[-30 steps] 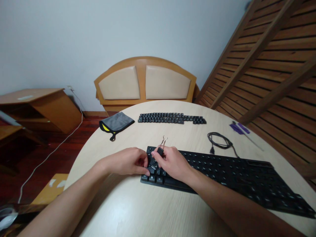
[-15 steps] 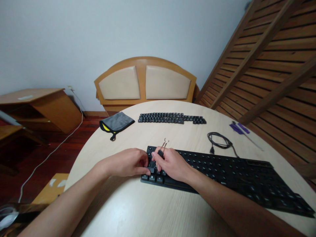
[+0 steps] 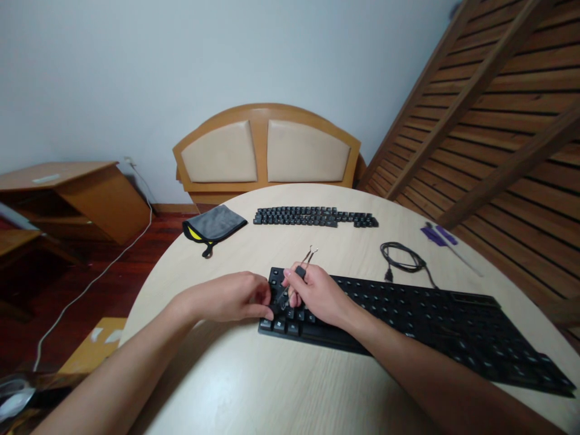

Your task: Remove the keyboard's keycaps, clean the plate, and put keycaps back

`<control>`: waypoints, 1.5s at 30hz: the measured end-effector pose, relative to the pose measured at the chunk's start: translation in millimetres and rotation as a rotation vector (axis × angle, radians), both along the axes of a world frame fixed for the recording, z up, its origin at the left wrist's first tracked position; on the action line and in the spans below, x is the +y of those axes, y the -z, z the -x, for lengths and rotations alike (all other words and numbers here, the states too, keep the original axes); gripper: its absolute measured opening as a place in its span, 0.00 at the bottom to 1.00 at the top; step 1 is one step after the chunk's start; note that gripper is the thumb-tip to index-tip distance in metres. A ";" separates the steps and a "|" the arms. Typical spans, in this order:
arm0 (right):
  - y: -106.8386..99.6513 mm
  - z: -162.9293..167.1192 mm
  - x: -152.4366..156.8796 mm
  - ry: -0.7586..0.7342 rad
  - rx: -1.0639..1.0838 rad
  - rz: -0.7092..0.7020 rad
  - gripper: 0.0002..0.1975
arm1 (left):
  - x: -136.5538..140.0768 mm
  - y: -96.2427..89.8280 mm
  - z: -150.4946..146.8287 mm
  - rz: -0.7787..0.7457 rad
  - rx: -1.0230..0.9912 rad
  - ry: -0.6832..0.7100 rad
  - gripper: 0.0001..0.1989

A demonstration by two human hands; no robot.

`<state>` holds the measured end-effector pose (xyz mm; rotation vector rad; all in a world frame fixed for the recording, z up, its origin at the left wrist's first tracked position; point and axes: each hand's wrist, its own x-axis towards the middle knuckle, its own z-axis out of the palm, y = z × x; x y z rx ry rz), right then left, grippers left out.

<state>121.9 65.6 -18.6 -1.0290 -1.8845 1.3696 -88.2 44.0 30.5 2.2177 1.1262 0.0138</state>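
Your right hand [image 3: 321, 296]—pinching the wire puller [image 3: 299, 272]—has shifted right, uncovering more keycaps [image 3: 299, 314]; your left hand's [image 3: 233, 296] curled grip cannot be told.

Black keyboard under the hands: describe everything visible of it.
The keyboard is long, black and apparently plastic, lying flat but askew on the table, its right end nearer the camera. Several keycaps sit at the near left corner; many other positions show small pale spots. A black cable leaves its far edge. The left hand seemingly touches its left end; the right hand, gripping a wire tool, hides part of it.
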 end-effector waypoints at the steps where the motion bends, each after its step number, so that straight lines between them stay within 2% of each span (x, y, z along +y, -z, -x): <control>1: 0.2 0.6 0.9 0.012 0.015 0.014 0.15 | 0.4 -0.3 0.2 0.016 -0.014 0.004 0.14; 5: -0.1 1.9 3.8 0.102 0.034 -0.021 0.15 | 3.8 1.0 3.3 0.040 -0.065 0.007 0.13; 9: -1.0 1.3 5.1 0.188 0.062 -0.015 0.15 | 13.5 7.6 12.3 0.055 -0.193 -0.080 0.13; 12: 1.1 1.3 5.9 0.177 0.064 -0.015 0.16 | 25.2 17.2 18.9 -0.142 -0.277 -0.240 0.14; 15: 4.6 2.1 7.2 0.173 0.058 -0.033 0.16 | 39.5 29.5 23.6 -0.351 -0.253 -0.370 0.15; 17: 6.6 2.8 8.1 0.178 0.056 -0.033 0.16 | 51.9 36.6 26.6 -0.466 -0.167 -0.417 0.15; 20: 8.6 3.7 8.8 0.170 0.046 -0.047 0.16 | 77.3 42.4 32.9 -0.659 -0.004 -0.397 0.12; 21: 9.1 3.9 9.0 0.168 0.042 -0.055 0.16 | 87.2 43.4 35.6 -0.682 0.003 -0.404 0.12; 25: 9.7 4.5 9.1 0.178 0.034 -0.064 0.16 | 123.6 49.5 47.8 -0.710 0.002 -0.445 0.14; 29: 7.8 4.4 8.4 0.177 0.019 -0.068 0.16 | 140.8 65.9 58.0 -0.721 -0.014 -0.530 0.17; 35: 5.9 3.1 6.7 0.159 0.010 -0.073 0.16 | 148.0 83.9 65.6 -0.718 -0.022 -0.591 0.18; 45: 6.2 2.3 6.8 0.144 0.000 -0.067 0.16 | 140.1 78.3 61.9 -0.776 0.012 -0.574 0.15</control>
